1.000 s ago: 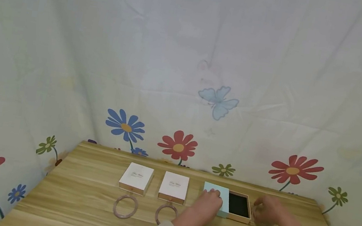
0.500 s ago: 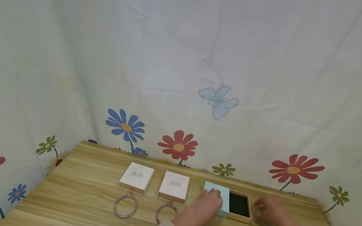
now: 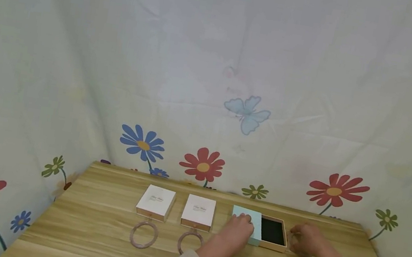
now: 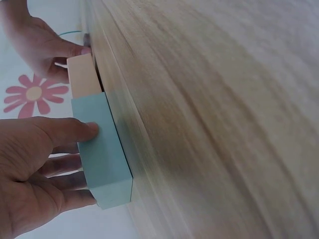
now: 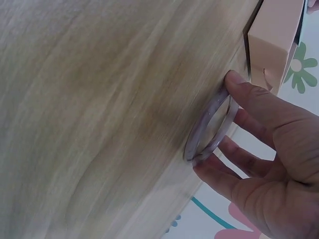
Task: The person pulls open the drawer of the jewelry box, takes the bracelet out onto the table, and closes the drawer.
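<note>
A light-blue drawer box (image 3: 256, 227) lies on the table with its tan inner tray (image 3: 272, 247), lined in black, slid out to the right. My left hand (image 3: 234, 232) holds the blue sleeve (image 4: 105, 149), thumb on its near side and fingers on the far side. Just right of the tray, my right hand (image 3: 307, 240) grips a pale purple bangle (image 5: 204, 130) between thumb and fingers, tilted close to the tabletop. In the right wrist view the tray's tan end (image 5: 271, 42) stands beyond the thumb, apart from the bangle.
Two white boxes, one on the left (image 3: 155, 201) and one in the middle (image 3: 198, 212), stand on the wooden table (image 3: 94, 218). In front of each lies a bangle, one left (image 3: 142, 246) and one partly behind my left sleeve (image 3: 181, 241). A flowered curtain (image 3: 182, 75) hangs behind.
Both hands stay almost where they were. The view has shifted very slightly, and the boxes and bangles on the table keep their places.
</note>
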The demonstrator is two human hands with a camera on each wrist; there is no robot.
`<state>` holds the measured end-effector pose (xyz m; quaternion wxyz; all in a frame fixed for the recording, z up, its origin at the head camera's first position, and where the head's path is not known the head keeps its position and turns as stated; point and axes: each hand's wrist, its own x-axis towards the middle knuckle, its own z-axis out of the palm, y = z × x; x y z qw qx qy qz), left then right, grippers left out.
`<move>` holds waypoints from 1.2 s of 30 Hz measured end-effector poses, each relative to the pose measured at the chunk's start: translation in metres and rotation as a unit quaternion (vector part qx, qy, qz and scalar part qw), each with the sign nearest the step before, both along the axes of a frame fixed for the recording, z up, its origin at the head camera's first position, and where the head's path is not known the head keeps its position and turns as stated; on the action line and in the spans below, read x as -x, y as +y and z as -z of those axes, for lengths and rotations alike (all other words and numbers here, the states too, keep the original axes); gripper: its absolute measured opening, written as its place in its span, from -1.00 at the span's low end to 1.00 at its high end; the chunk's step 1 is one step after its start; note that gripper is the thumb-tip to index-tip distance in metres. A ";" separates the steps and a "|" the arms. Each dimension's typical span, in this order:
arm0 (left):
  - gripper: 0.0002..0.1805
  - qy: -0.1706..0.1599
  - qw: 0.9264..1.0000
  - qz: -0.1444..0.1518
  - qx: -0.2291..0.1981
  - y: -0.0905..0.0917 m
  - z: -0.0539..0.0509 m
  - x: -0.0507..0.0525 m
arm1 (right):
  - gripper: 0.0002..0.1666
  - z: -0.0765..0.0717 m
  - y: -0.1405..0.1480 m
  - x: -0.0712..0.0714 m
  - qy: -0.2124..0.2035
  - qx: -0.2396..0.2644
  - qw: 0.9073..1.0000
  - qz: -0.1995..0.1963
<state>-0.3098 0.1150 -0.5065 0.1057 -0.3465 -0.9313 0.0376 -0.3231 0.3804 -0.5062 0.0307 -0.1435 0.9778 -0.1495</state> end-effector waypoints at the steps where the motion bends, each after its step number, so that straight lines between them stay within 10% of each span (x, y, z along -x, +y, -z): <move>1: -0.92 -0.001 1.000 0.000 -0.001 0.000 0.000 0.000 | -0.55 0.000 0.000 0.000 -0.003 -0.001 1.000 0.001; 19: -0.91 -0.018 1.000 -0.008 -0.008 0.000 0.000 0.000 | -0.39 -0.003 -0.002 -0.005 -0.006 0.014 1.000 0.003; 36: -0.91 -0.018 1.000 -0.009 -0.004 0.001 -0.002 -0.001 | -0.78 -0.021 -0.013 -0.006 -0.015 0.052 0.998 -0.028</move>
